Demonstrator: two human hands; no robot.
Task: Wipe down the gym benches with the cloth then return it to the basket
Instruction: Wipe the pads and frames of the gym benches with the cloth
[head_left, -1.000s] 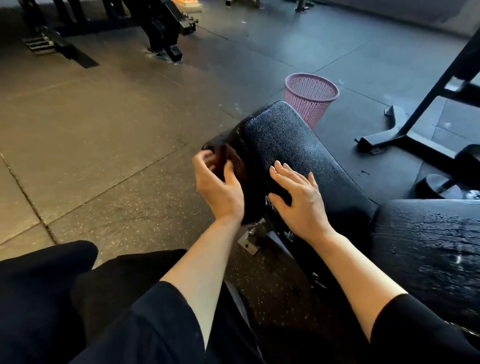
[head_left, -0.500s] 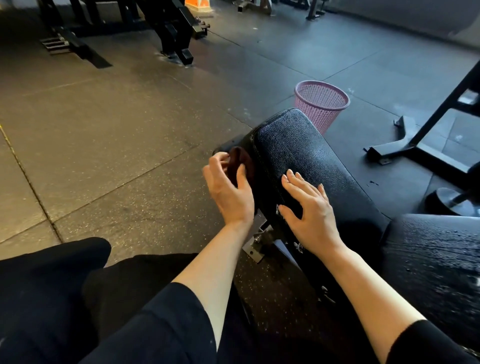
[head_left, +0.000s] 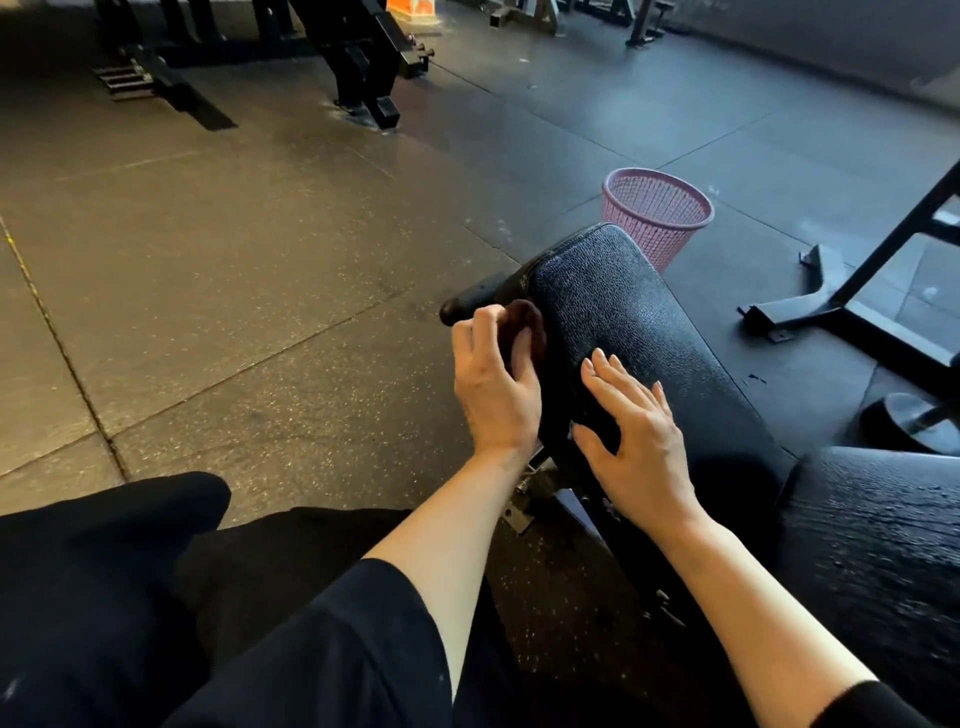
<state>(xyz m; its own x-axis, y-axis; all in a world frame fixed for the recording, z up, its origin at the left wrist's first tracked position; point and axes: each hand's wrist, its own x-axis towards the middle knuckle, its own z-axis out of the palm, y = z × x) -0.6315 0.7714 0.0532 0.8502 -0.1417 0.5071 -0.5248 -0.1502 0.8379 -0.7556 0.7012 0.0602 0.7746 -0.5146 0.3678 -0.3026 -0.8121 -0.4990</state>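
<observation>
1. At the left, the person's left hand (head_left: 496, 387) grips a small dark brownish cloth (head_left: 529, 326), its fingers curled round the wad and pressing it against the left side edge of the bench pad (head_left: 618, 317). Only a bit of cloth shows past the fingers.

2. The cloth looks soft, light and limp. It probably bunches easily, so a full-palm grip around the wad seems better than a fingertip pinch, which could let it slide on the slick pad.

3. In the middle, the black pad is textured and glossy, likely firm and smooth under a wipe. A second pad (head_left: 878, 540) lies at the lower right.

4. The right hand (head_left: 631, 426) rests flat on top of the pad, fingers straight and slightly spread, thumb down over the near edge. It holds nothing and appears to steady the bench.

5. Farther right and beyond the pad's far end, a pink mesh basket (head_left: 657, 215) stands on the floor, apart from both hands. It looks light and easy to tip.
</observation>
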